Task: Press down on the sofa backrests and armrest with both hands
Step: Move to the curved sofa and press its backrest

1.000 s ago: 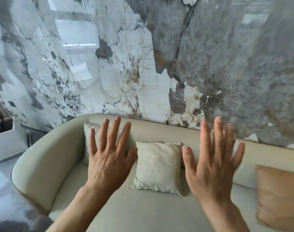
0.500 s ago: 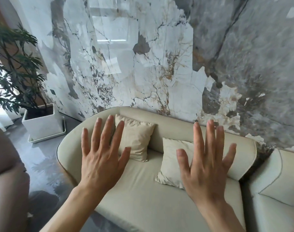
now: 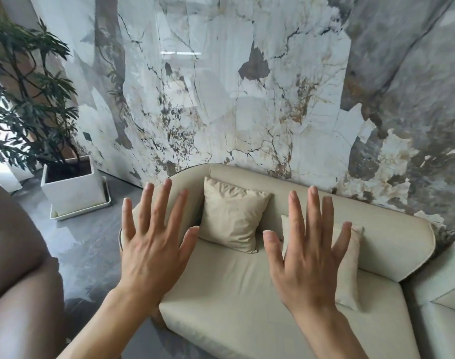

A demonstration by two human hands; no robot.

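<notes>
Both hands, left hand (image 3: 151, 251) and right hand (image 3: 308, 257), are hovering with fingers (image 3: 167, 200) spread; the sofa backrest (image 3: 324, 206) is lying at twelve o'clock, running ten-to-four.

One head view looks forward and down from in front of the sofa (image 3: 247, 294), facing the wall (image 3: 247, 86) behind it, near enough that the seat fills the lower frame.

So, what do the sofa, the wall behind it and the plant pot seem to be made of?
Sofa: beige, matte, probably woven fabric or faux leather; smooth, with piped seams.
Wall: polished marble or marble-look slab; veins and glossy reflections.
Plant pot: white, square, likely ceramic or plastic; cannot tell which.
</notes>
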